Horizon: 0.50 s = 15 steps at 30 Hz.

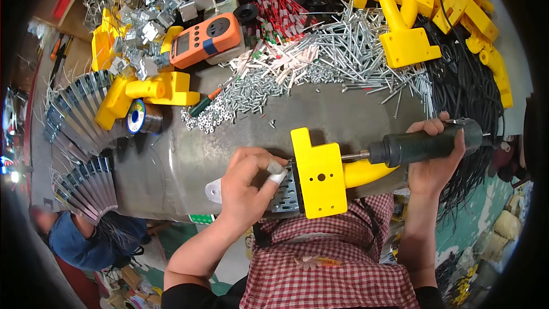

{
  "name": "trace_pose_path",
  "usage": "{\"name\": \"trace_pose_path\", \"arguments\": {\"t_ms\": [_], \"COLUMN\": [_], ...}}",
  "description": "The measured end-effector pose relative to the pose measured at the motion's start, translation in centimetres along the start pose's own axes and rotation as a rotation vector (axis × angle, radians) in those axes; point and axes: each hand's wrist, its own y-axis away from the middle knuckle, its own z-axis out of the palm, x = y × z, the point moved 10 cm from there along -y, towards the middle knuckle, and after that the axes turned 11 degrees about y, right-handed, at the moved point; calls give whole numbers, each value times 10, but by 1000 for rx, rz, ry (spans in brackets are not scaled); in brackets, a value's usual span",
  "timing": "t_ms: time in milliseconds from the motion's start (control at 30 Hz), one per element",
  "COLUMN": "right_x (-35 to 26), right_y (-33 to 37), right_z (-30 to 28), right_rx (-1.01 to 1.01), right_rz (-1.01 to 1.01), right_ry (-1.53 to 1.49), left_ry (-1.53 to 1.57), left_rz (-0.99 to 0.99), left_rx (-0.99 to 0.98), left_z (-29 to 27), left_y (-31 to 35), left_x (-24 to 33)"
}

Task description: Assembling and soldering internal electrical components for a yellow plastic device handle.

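A yellow plastic housing (322, 186) with a curved handle lies at the near edge of the table. A perforated metal plate (285, 190) adjoins its left side. My left hand (249, 183) is closed at the plate's upper edge, thumb and fingers pressed together, white tape on a fingertip. Whether a small part sits between those fingertips is hidden. In my right hand (432, 160) is a dark electric screwdriver (403, 147), lying nearly level. Its bit points left and meets the housing's right side, above the handle.
Behind lie piles of long screws (354, 43), nuts (209, 115) and more yellow housings (409, 34). An orange meter (205, 40), a solder spool (143, 118) and fanned metal plates (80, 114) are at left. Black cables (466, 80) hang at right. Another person (94, 240) sits lower left.
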Motion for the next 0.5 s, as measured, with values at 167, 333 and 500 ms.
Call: {"name": "trace_pose_path", "arguments": {"t_ms": [167, 333, 500], "right_x": [-4, -3, -3], "right_y": [3, 5, 3], "right_z": [3, -5, -1], "right_rx": [20, 103, 111], "right_rz": [-23, -35, -53], "right_ry": [128, 175, 191], "left_ry": [-136, -117, -164], "left_rz": [152, 113, 216], "left_rx": [-59, -65, -100], "left_z": [8, 9, 14], "left_y": [0, 4, 5], "left_x": [10, 8, 14]}}
